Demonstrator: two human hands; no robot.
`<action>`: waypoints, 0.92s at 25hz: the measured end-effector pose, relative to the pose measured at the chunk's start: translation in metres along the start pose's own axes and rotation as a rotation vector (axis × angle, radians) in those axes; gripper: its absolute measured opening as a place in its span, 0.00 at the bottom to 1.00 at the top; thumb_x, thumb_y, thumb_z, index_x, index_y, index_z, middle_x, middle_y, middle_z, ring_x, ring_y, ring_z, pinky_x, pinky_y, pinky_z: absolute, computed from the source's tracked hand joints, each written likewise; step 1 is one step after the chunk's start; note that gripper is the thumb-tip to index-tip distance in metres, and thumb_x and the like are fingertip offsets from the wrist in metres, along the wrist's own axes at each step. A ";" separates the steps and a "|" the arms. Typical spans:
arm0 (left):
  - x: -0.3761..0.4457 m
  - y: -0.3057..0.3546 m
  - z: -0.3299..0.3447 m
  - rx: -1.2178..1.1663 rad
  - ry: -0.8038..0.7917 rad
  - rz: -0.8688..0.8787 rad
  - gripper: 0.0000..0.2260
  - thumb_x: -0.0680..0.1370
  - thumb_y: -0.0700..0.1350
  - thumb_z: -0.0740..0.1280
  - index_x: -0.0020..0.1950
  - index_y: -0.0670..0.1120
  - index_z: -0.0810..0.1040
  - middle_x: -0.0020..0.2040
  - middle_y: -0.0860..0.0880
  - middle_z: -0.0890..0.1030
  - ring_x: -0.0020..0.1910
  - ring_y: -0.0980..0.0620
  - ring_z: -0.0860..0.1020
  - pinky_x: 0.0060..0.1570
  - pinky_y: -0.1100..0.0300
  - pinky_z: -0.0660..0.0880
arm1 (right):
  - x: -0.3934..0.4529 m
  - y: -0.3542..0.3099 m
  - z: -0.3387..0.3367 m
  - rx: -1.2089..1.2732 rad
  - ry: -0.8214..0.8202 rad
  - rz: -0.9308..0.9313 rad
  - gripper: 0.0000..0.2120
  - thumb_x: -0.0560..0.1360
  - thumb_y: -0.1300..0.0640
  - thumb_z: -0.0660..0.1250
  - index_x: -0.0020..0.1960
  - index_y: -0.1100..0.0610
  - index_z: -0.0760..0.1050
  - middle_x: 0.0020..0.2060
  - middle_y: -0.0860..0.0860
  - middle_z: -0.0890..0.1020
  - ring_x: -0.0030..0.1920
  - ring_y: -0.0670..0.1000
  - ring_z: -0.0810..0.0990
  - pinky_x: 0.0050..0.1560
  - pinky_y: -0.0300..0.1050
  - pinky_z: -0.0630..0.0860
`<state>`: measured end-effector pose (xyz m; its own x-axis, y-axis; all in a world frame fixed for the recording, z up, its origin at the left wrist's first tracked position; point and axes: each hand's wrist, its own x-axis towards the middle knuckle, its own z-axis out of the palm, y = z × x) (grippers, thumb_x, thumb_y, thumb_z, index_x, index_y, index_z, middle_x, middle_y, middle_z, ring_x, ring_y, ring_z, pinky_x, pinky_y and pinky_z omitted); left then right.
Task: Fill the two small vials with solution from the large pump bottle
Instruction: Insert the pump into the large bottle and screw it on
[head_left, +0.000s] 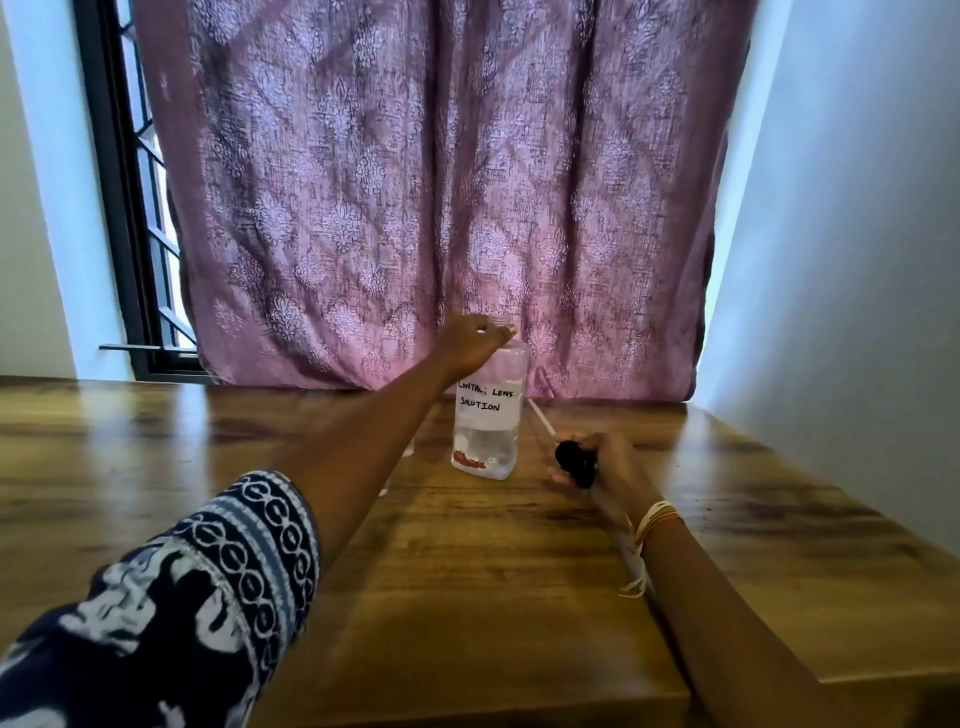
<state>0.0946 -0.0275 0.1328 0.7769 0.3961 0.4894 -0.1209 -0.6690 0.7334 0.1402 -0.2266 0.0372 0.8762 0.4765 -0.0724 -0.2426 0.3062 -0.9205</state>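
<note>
White label (488, 400) reads "CONTACT LENS SOLUTION".

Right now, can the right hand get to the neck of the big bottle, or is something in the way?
Probably not yet. The left hand grips the neck of the bottle from above and covers it, and the right hand already holds the black pump head beside the bottle.
</note>
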 end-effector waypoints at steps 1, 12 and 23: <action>-0.002 0.001 -0.002 -0.005 0.005 0.006 0.17 0.77 0.50 0.67 0.54 0.37 0.82 0.49 0.40 0.82 0.47 0.44 0.79 0.46 0.59 0.74 | 0.000 0.000 -0.002 0.143 -0.094 0.062 0.13 0.70 0.70 0.51 0.37 0.61 0.73 0.53 0.62 0.78 0.50 0.60 0.79 0.42 0.56 0.81; -0.058 0.001 -0.037 0.022 0.239 0.170 0.20 0.73 0.52 0.70 0.35 0.34 0.77 0.32 0.36 0.78 0.29 0.50 0.71 0.37 0.57 0.72 | -0.016 0.006 0.011 -0.196 -0.116 -0.317 0.13 0.73 0.70 0.69 0.57 0.63 0.76 0.60 0.65 0.79 0.52 0.59 0.84 0.50 0.46 0.83; -0.082 0.011 -0.039 -0.228 0.019 0.017 0.12 0.75 0.51 0.69 0.51 0.42 0.81 0.49 0.39 0.84 0.47 0.42 0.81 0.52 0.49 0.77 | -0.050 -0.132 0.111 -0.546 -0.081 -0.853 0.16 0.79 0.52 0.66 0.50 0.67 0.78 0.38 0.56 0.83 0.23 0.46 0.75 0.24 0.33 0.70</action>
<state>0.0055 -0.0433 0.1193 0.7619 0.3997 0.5097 -0.2718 -0.5169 0.8117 0.0823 -0.1988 0.2046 0.6320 0.3358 0.6984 0.6916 0.1621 -0.7038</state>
